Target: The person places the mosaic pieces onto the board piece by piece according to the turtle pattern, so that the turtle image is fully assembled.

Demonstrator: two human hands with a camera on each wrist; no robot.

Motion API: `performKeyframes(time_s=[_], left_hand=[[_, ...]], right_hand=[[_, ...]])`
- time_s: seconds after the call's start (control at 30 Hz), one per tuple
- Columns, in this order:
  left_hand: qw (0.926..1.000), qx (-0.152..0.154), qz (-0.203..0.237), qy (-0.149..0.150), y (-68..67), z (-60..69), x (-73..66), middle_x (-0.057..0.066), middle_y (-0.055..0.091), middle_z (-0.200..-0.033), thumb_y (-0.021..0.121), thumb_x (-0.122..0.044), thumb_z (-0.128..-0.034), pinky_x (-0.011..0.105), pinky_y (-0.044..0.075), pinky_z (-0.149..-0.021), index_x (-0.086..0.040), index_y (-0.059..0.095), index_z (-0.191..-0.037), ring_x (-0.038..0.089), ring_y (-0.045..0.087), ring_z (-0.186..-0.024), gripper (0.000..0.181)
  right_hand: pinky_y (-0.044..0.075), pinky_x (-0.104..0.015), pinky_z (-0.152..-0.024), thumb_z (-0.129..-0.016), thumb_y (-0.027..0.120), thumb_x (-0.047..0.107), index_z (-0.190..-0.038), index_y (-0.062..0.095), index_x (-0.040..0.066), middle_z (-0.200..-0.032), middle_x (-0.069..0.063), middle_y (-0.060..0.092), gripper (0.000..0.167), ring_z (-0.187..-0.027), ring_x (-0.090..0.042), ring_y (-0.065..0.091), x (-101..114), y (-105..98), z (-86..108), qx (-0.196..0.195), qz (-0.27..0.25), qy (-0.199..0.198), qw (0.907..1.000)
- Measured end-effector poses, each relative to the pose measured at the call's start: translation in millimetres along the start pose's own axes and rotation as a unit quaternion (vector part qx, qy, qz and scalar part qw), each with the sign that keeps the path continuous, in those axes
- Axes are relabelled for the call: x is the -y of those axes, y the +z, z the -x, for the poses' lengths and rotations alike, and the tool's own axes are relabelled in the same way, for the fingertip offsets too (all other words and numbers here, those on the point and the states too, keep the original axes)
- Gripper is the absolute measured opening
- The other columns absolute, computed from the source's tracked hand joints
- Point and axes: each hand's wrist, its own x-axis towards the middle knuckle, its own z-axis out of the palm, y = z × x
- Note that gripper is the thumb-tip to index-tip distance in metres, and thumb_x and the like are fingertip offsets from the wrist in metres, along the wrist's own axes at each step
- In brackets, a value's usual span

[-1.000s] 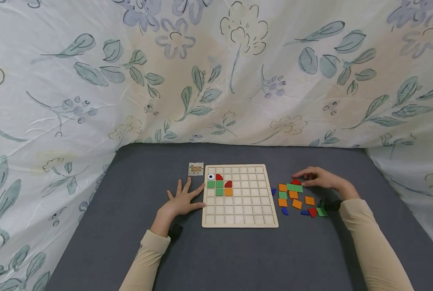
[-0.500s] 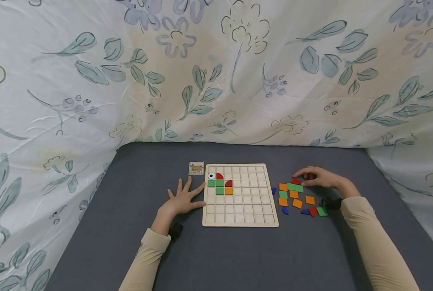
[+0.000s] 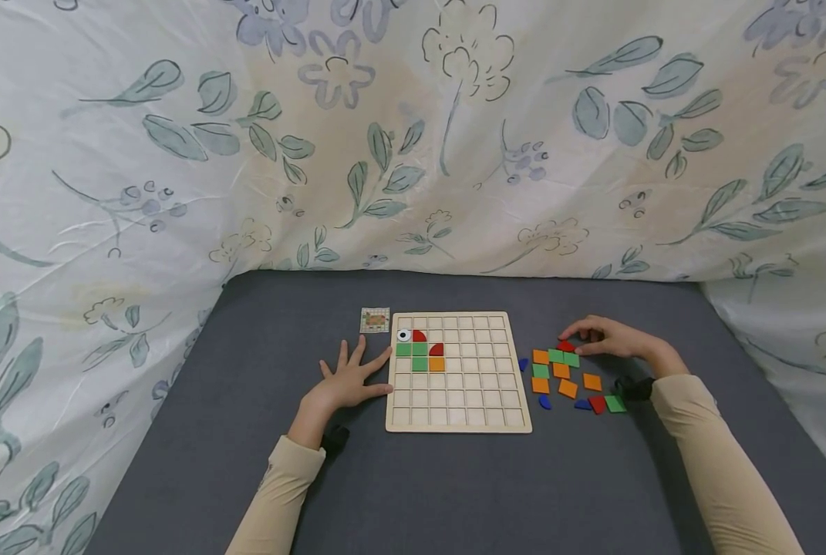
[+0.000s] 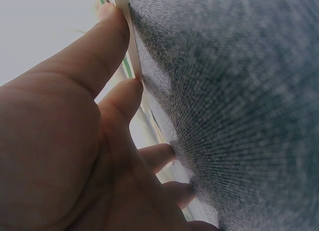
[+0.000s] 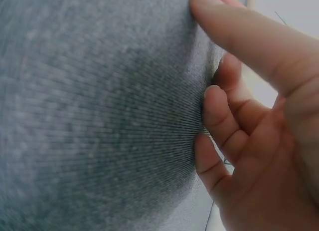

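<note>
Nothing is visibly shifting since a second ago; the wooden grid board is gaining nothing new. The left hand, fingers spread, is touching its edge. The right hand is bracketing a red tile between thumb and forefinger; whether pinching, I can't tell.

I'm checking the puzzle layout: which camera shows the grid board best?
The head view: it shows the grid board almost whole, with coloured pieces on it. The left wrist view catches mainly a strip of its edge beside the left hand; in the right wrist view I can't make it out.
</note>
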Motion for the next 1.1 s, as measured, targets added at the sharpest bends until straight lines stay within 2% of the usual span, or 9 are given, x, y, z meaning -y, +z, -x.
performKeyframes(time_s=[0.13,0.4,0.63,0.77,0.93,1.1], left_hand=[[1.0000,-0.004,0.002,0.005,0.6,-0.2,0.4,0.017,-0.002,-0.155,0.057,-0.053,-0.0855,0.076,-0.005,-0.096,-0.033,0.024,-0.147,0.046,-0.013,-0.138,0.072],[1.0000,-0.004,0.001,0.007,1.6,0.2,-0.2,0.017,-0.001,-0.155,0.056,-0.053,-0.0857,0.075,-0.005,-0.097,-0.033,0.024,-0.147,0.045,-0.013,-0.138,0.072],[1.0000,-0.006,0.002,0.006,1.8,0.3,0.7,0.018,-0.001,-0.155,0.057,-0.053,-0.0857,0.076,-0.005,-0.096,-0.033,0.024,-0.147,0.045,-0.014,-0.138,0.072],[1.0000,-0.005,0.002,0.005,2.2,0.0,1.6,0.017,-0.003,-0.155,0.056,-0.053,-0.0860,0.076,-0.005,-0.096,-0.032,0.024,-0.147,0.045,-0.014,-0.137,0.072],[1.0000,-0.004,0.003,0.004,2.6,-0.6,2.6,0.017,-0.003,-0.155,0.056,-0.053,-0.0860,0.076,-0.006,-0.096,-0.033,0.023,-0.147,0.045,-0.015,-0.137,0.072],[1.0000,-0.002,0.005,0.007,1.9,-0.4,2.6,0.017,-0.004,-0.155,0.056,-0.053,-0.0861,0.076,-0.006,-0.096,-0.033,0.023,-0.147,0.045,-0.015,-0.137,0.072]], right_hand=[[0.035,-0.028,-0.061,-0.087,0.065,0.018,-0.114,0.063,0.010,-0.092,-0.008,0.047,0.028,-0.072,-0.015,0.040,0,1,1.6,-0.018,0.002,-0.001,0.9998],[0.034,-0.025,-0.054,-0.085,0.068,0.021,-0.113,0.064,0.005,-0.081,-0.005,0.049,0.032,-0.059,-0.014,0.041,12,3,8.4,-0.082,0.018,0.029,0.9961],[0.032,-0.028,-0.057,-0.083,0.070,0.028,-0.107,0.066,0.008,-0.082,-0.005,0.047,0.031,-0.065,-0.016,0.038,31,8,8.4,-0.114,0.075,0.066,0.9884],[0.033,-0.029,-0.057,-0.081,0.072,0.030,-0.105,0.067,0.007,-0.083,-0.007,0.048,0.033,-0.065,-0.017,0.038,45,13,3.0,-0.132,0.101,0.072,0.9834],[0.032,-0.029,-0.055,-0.080,0.073,0.029,-0.104,0.068,0.007,-0.083,-0.010,0.048,0.032,-0.064,-0.018,0.039,60,20,-4.1,-0.162,0.118,0.072,0.9769],[0.031,-0.030,-0.055,-0.080,0.073,0.032,-0.104,0.069,0.009,-0.086,-0.011,0.048,0.033,-0.067,-0.019,0.040,75,30,-10.6,-0.187,0.114,0.086,0.9719]])
